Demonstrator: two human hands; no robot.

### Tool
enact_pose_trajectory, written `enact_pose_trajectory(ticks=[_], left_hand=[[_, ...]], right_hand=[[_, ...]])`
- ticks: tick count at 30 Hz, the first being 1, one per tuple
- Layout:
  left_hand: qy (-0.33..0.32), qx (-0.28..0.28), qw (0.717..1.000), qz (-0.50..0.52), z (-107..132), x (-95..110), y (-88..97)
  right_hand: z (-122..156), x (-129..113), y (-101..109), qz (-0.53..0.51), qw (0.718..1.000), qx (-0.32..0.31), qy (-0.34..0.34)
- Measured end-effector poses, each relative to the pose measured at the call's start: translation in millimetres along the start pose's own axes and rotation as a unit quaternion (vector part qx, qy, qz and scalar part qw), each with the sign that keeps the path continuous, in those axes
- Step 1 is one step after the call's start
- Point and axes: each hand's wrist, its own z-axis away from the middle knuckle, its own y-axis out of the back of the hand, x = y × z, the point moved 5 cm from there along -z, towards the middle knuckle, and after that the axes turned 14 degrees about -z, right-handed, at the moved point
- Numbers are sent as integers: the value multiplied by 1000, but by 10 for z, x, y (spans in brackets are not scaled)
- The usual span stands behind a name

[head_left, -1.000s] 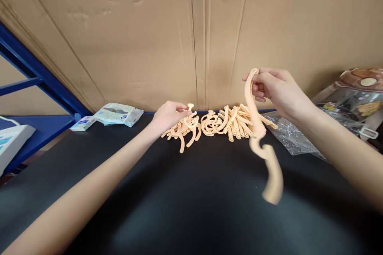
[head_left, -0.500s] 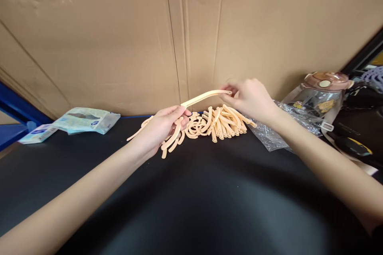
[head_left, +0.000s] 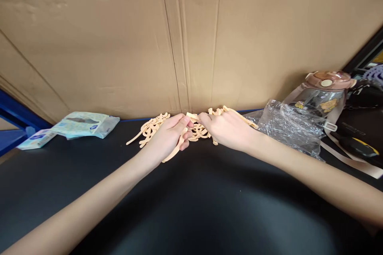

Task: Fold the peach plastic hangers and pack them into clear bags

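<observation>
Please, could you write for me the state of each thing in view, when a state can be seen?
Left hand: closed on a piece
Right hand: fingers bent, grip hidden
Curved beige piece: held, partly covered
Other beige pieces: loose, heaped
Plastic bag: crumpled
Bottle: lid on
Soft blue packet: lying down

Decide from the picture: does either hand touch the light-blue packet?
No: the left hand holds a pale curved piece, the right hand is close by, and the packet lies well apart.

A partly hidden, curved peach strip (head_left: 173, 153) slants before a loose heap of similar pieces (head_left: 151, 126)
</observation>
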Motion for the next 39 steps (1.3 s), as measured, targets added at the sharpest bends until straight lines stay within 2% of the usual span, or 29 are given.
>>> enact_pose_trajectory(ticks=[5,10,13,15,18,22,27,31,33,35,39], left_hand=[[-16,39,998,-42,-32,-74,-6],[-8,23,994,-102,-22,-88,38],[-31,9,985,-171,36,16,80],[-68,21,966,-247,46,102,159],[-81,51,944,-316,-43,118,382],[-34,67,950,-304,-252,-82,706],[5,99,934,-343,-400,-378,917],[10,132,895,-425,-433,-488,998],[-14,153,871,-466,-408,-436,959],[-53,159,853,-493,-364,-315,810],[-155,76,840,-515,-312,-35,192]], right_hand=[[-49,7,-69,-101,994,0,-45],[-93,-17,-60,-223,974,-14,-40],[-128,138,-36,-312,947,-14,-70],[-150,350,14,-352,929,17,-114],[-156,687,137,-353,918,82,-159],[-92,972,254,-310,920,136,-197],[-21,1043,159,-291,931,92,-199],[-11,1053,59,-262,943,60,-195],[-24,1066,31,-230,952,56,-194],[-40,1094,26,-182,962,63,-195],[-7,1204,64,-82,969,81,-217]])
